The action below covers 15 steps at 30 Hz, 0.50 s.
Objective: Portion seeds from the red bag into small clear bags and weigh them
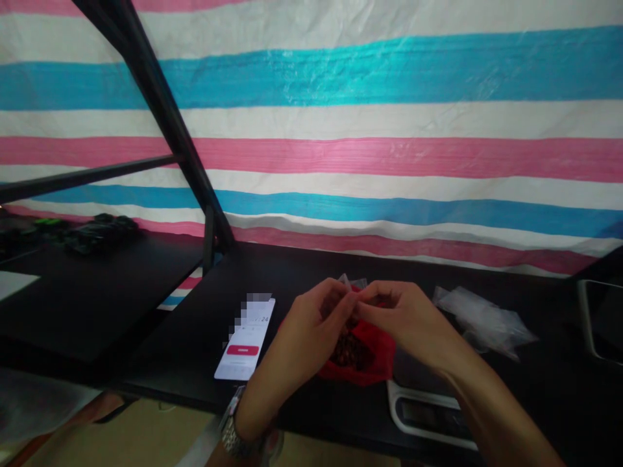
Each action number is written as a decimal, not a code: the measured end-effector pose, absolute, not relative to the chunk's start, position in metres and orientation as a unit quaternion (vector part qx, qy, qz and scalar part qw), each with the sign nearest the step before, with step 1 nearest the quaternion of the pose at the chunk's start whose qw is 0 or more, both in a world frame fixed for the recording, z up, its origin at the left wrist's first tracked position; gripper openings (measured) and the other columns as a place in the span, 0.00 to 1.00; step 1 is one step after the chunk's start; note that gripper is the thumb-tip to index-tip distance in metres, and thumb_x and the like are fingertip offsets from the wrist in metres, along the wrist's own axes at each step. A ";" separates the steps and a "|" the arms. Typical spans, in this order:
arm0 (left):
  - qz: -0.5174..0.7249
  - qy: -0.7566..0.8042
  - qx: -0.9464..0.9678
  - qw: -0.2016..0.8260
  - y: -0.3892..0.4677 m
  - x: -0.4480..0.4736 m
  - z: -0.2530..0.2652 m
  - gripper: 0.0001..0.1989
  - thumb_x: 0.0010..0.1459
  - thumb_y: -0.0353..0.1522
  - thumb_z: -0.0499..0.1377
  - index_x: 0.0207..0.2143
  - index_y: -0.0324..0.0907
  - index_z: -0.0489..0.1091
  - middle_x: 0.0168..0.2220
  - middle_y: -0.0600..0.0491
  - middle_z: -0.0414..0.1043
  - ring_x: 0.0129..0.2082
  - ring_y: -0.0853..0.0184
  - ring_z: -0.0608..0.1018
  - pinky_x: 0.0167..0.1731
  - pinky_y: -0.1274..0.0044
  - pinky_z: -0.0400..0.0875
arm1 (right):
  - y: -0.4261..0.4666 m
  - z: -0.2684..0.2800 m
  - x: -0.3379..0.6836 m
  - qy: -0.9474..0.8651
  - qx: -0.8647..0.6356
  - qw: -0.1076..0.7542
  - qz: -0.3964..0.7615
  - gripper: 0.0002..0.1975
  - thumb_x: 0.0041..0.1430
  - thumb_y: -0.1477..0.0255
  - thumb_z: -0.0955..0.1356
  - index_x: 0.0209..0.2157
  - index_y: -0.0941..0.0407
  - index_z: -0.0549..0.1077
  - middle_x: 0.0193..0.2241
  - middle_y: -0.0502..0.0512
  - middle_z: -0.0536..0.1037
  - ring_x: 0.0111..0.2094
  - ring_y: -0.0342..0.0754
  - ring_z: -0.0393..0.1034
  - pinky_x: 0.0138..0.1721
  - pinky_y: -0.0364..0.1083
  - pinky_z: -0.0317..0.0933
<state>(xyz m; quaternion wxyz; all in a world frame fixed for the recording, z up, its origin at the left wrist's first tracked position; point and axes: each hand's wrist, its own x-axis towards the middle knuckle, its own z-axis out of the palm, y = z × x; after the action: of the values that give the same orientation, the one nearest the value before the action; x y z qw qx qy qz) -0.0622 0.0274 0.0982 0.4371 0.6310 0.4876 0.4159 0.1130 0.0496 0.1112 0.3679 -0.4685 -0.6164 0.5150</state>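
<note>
My left hand (pixel 326 311) and my right hand (pixel 394 308) meet at the fingertips, both pinched on a small clear plastic bag (pixel 345 280) whose top edge shows between them. The fingers cover most of it. Just below them sits an open red bag (pixel 382 360) holding many small dark brown pieces (pixel 351 352), too blurred to name. A digital scale (pixel 399 412) with a white rim lies under my right forearm, partly hidden. On my left wrist is a metal watch (pixel 233 425).
A lit phone (pixel 246 340) lies left of my hands. Clear plastic bags (pixel 487 321) are piled to the right, with a dark-screened device (pixel 603 321) at the far right edge. Dark objects (pixel 100 233) stand on the left table. A black metal frame (pixel 165 123) rises before the striped sheet.
</note>
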 end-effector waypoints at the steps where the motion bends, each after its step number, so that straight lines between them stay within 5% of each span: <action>1: 0.414 0.487 0.630 0.441 0.027 -0.062 0.098 0.11 0.69 0.40 0.59 0.37 0.44 0.75 0.32 0.58 0.78 0.32 0.68 0.78 0.31 0.79 0.68 | 0.049 0.110 0.111 -0.619 -0.474 0.364 0.509 0.08 0.51 0.65 0.75 0.27 0.55 0.82 0.27 0.51 0.82 0.28 0.45 0.74 0.31 0.43 0.65; 9: 0.412 0.482 0.646 0.425 0.031 -0.069 0.098 0.15 0.71 0.37 0.55 0.30 0.43 0.71 0.28 0.58 0.72 0.29 0.69 0.73 0.31 0.78 0.66 | 0.048 0.106 0.112 -0.599 -0.469 0.356 0.543 0.10 0.54 0.63 0.75 0.28 0.56 0.80 0.28 0.52 0.82 0.28 0.45 0.73 0.29 0.43 0.64; 15: 0.386 0.534 0.660 0.359 0.028 -0.071 0.099 0.14 0.69 0.36 0.55 0.30 0.44 0.72 0.28 0.57 0.74 0.29 0.67 0.74 0.30 0.77 0.64 | 0.054 0.104 0.113 -0.565 -0.519 0.441 0.465 0.17 0.53 0.58 0.76 0.26 0.54 0.71 0.23 0.47 0.74 0.25 0.43 0.67 0.27 0.43 0.59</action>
<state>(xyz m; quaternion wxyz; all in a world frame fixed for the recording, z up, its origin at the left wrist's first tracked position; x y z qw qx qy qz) -0.0706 0.0283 0.0989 0.3591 0.6604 0.5344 0.3865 0.1129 0.0537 0.1040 0.4412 -0.5192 -0.5652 0.4652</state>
